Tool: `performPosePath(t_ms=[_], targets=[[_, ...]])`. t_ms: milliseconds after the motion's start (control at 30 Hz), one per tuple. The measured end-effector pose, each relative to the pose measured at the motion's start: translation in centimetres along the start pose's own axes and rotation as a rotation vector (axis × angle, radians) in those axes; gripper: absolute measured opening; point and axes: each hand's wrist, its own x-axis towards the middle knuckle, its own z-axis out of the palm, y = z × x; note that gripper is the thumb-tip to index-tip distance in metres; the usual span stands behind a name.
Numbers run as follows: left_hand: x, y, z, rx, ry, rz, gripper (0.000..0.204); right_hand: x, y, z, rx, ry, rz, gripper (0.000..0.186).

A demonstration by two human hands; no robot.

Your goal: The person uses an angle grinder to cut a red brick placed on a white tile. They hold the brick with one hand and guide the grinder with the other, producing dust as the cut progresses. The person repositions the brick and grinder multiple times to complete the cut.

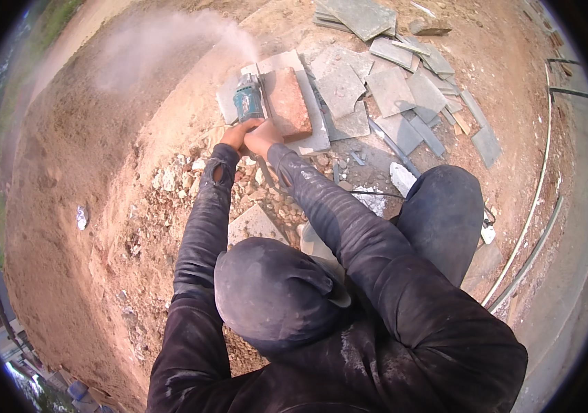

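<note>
Power tool: teal body. Block: orange-red, slightly mottled. Slab beneath: pale grey. Loose tiles: grey, some greenish. Sleeves: near-black, whitish smears. Soil reads reddish tan; dust plume, pinkish white.

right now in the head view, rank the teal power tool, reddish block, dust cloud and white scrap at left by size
1. Dust cloud, though its edges fade
2. Reddish block
3. Teal power tool, visible part only
4. White scrap
</note>
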Motion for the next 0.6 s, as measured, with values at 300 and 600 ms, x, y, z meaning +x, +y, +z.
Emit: performPosePath(t_ms=[300,600], targets=[[2.6,1.2,-0.8,0.043,0.028,-0.048,0.045,3.9,0.3,1.6,0.088,0.002,-0.038,0.059],[-0.1,-0.3,0.6,0.008,0.031,-0.028,0.035,-0.1,0.7,-0.1,0.037,0.011,-0.006,0.06]])
